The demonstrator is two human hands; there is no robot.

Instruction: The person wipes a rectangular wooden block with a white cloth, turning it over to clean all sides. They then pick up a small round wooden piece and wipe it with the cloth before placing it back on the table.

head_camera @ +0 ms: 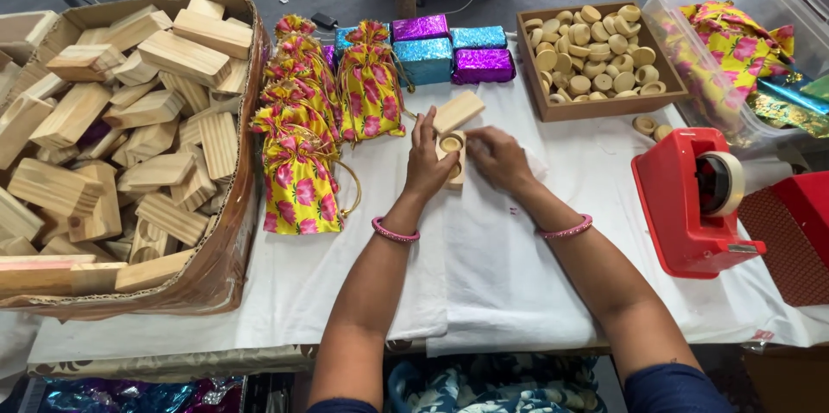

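Note:
My left hand (426, 161) and my right hand (498, 157) meet at the middle of the white-covered table (484, 283). Between them lies a wooden block (452, 154) with round holes; a wooden ring sits in one hole. The left fingers press its left side, and the right fingers touch its right side. A plain wooden block (458, 111) lies tilted just above, by the left fingertips. Both wrists wear pink bangles.
A big cardboard box of wooden blocks (129, 119) fills the left. Yellow floral pouches (302, 180) and shiny wrapped boxes (449, 55) lie at the back. A wooden tray of rings (596, 107), a clear bin (743, 50) and a red tape dispenser (691, 197) stand right.

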